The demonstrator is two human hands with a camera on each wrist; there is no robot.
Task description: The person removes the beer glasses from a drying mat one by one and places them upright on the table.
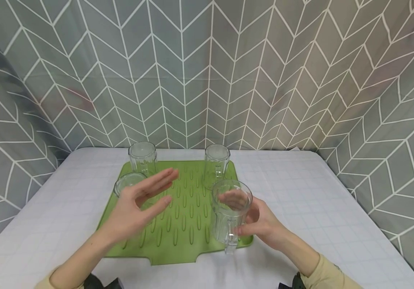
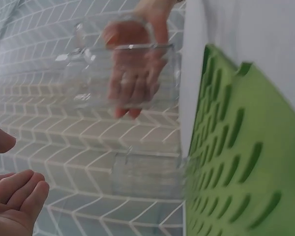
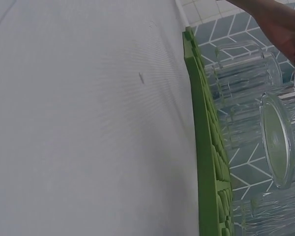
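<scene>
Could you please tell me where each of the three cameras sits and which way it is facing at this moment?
Head: above the table, looking forward and down at the green mat; both hands show, the right hand gripping a clear mug, the left hand open.
Left wrist: rolled sideways, looking across the mat at that mug; left fingertips show.
Right wrist: rolled sideways along the tablecloth and the mat's edge; the other arm shows.
All share the mat and mug.

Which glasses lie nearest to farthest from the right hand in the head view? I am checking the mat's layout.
From the right hand:
1. Handled glass, gripped by it at the mat's near right.
2. Back-right glass, just behind.
3. Near-left glass, across the mat.
4. Back-left glass, far corner.
</scene>
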